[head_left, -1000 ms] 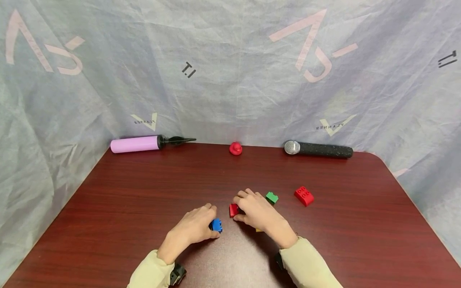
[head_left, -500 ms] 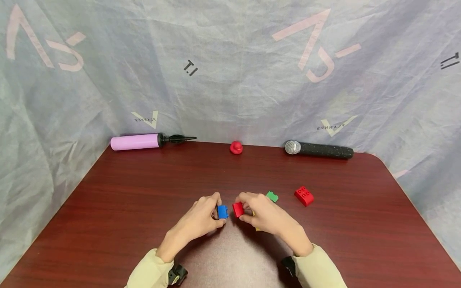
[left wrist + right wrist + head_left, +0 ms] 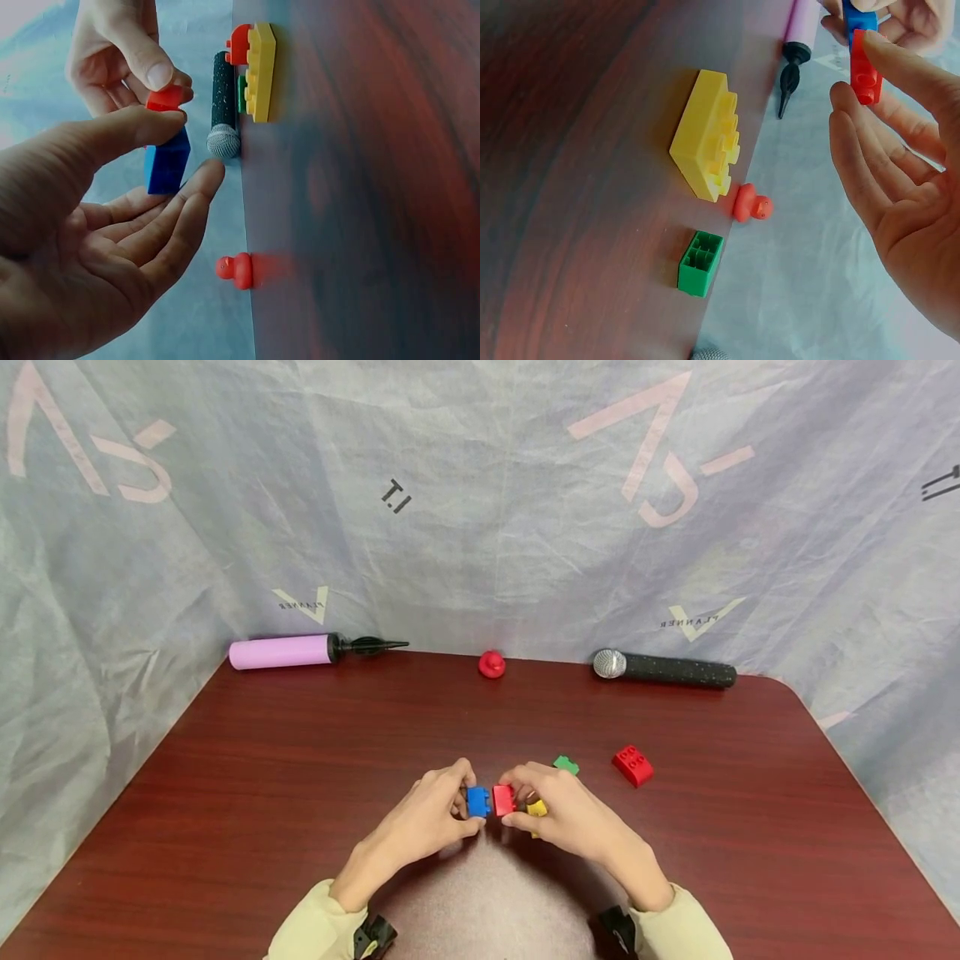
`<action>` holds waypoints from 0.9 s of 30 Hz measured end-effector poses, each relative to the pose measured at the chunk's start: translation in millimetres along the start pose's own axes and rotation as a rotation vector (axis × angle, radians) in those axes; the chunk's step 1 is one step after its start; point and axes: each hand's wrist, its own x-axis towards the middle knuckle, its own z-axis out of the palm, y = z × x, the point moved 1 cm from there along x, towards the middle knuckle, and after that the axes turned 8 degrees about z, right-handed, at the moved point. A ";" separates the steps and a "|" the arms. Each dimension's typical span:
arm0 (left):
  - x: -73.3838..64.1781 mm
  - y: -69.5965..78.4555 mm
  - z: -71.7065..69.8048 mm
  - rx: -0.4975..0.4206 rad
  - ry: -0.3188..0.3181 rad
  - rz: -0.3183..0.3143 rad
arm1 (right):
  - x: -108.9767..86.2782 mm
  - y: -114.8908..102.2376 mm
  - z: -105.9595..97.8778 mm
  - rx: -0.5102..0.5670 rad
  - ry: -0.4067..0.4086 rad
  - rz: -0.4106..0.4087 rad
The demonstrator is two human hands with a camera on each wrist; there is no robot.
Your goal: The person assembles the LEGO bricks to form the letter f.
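Thumb and fingers of my left hand [image 3: 427,810] pinch a blue toy brick [image 3: 477,802], its studs facing right in the head view. Opposite it, my right hand [image 3: 573,810] pinches a red toy brick [image 3: 503,801] with studs pointing toward the right palm. The two bricks are held up over the table, face to face, with only a narrow gap in the head view. In the right wrist view the red brick [image 3: 865,67] overlaps the blue brick [image 3: 859,19]. A yellow brick [image 3: 701,139] lies under the right hand, partly hidden in the head view.
Beyond the right hand lies a green brick [image 3: 566,765], with another red brick [image 3: 633,766] farther right. Along the table's back edge are a purple hand pump [image 3: 281,652], a red rubber duck [image 3: 492,664] and a black microphone [image 3: 675,669]. A grey cloth [image 3: 480,527] hangs behind.
Both hands have lifted their bricks off the table. The left hand carried the blue brick rightward and away from the body, and the red brick was turned upright, so the two came close together.
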 end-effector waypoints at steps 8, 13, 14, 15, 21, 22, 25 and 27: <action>1.6 4.3 2.6 -0.023 -0.032 -0.008 | -5.2 -2.0 -1.5 -0.005 -0.007 0.023; 2.4 5.6 4.8 -0.035 -0.042 0.000 | -7.4 -0.9 -1.3 -0.025 0.001 0.016; 2.7 5.6 5.4 -0.037 -0.044 0.001 | -7.8 -0.4 -0.9 -0.032 0.005 0.012; 2.9 5.6 6.0 -0.039 -0.046 0.003 | -8.2 0.0 -0.5 -0.033 0.007 0.009; 3.3 4.6 10.6 -0.060 -0.036 0.017 | -11.1 3.6 0.8 0.028 -0.005 -0.008; 3.3 4.1 11.6 -0.070 -0.032 0.019 | -11.7 4.1 0.7 0.042 -0.008 -0.008; 3.4 1.7 15.0 -0.137 -0.024 0.012 | -13.3 5.4 0.7 0.072 -0.009 -0.007; 3.7 0.2 16.7 -0.190 -0.025 -0.006 | -14.6 6.4 0.8 0.097 -0.006 -0.007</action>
